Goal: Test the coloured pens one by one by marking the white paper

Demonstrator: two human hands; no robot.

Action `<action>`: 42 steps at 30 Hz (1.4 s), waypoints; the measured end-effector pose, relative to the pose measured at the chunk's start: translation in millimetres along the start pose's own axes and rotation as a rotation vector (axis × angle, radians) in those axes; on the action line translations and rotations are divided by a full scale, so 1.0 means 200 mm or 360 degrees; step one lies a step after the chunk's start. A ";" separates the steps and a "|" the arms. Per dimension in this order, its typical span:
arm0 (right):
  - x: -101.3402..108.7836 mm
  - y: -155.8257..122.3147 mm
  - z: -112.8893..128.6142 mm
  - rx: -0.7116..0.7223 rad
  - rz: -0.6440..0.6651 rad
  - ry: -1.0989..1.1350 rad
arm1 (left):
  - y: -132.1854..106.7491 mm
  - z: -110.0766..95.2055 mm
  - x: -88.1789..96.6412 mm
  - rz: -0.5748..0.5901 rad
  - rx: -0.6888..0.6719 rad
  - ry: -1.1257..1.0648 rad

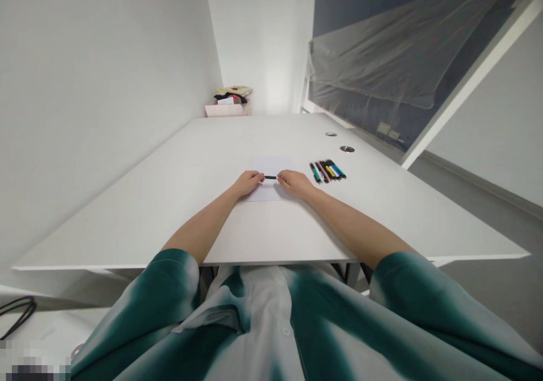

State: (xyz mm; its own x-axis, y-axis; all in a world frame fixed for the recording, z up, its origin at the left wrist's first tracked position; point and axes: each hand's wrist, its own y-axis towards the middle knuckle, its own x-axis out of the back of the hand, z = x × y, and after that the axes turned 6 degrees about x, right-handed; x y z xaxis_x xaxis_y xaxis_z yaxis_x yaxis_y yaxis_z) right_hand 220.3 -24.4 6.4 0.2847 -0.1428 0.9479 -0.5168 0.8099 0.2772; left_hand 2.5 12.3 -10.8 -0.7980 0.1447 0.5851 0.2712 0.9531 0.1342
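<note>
A slim black pen [270, 177] is held level between my two hands, over a sheet of white paper [265, 194]. My left hand [249, 182] is closed on its left end. At the opposite end, the fingers of my right hand [293, 183] pinch the pen. Part of the pen is hidden in my fingers, so I cannot tell whether it is capped. Just right of my right hand, a row of several pens [328, 171] lies side by side, in green, pink, yellow, blue and black.
The white table [237, 143] runs far ahead along the left wall. Two round metal grommets [347, 149] sit near its right edge. A pale box [224, 109] stuffed with cloth-like items stands at the far end. A dark panel under plastic sheeting [373, 59] leans on the right.
</note>
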 end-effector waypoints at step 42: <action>-0.01 0.02 -0.13 -0.0402 -0.0397 0.0447 | -0.03 -0.04 0.07 -0.0081 -0.0015 0.0452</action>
State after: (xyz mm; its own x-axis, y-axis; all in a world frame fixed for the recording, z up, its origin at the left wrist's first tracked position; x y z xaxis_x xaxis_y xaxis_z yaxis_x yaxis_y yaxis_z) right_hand 238.6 -7.4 2.2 0.6016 -0.2199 0.7680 -0.2010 0.8888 0.4119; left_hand -5.9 6.6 2.5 -0.6282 0.0153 0.7779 0.2407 0.9546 0.1755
